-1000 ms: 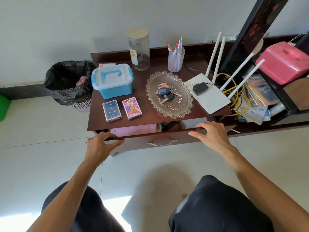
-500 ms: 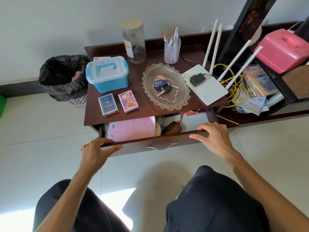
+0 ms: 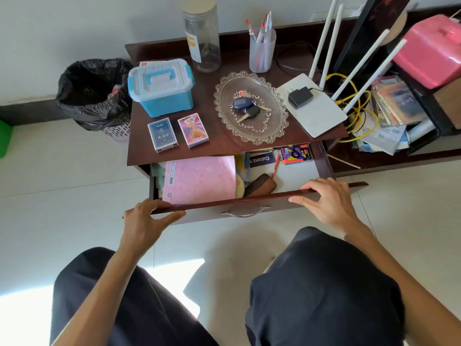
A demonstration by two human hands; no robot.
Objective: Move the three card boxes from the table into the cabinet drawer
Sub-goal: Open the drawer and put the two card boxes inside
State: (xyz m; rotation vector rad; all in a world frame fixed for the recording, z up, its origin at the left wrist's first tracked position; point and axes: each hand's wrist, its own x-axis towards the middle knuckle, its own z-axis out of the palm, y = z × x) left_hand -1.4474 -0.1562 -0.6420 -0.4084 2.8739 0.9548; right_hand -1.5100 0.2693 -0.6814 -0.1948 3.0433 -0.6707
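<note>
Dark brown, the tabletop [image 3: 224, 143] carries a blue card box [image 3: 163, 134] and a pink card box [image 3: 193, 130] side by side at its front left; any third box cannot be made out. Below, the drawer [image 3: 249, 199] stands open. Both arms reach forward: the left hand [image 3: 147, 218] pinches the drawer's front edge near its left end, the right hand [image 3: 326, 199] curls over that edge near the right.

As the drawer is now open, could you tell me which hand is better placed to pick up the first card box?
Probably the left hand: it rests on the drawer front just below the blue card box and pink card box; the right hand sits farther off.
</note>
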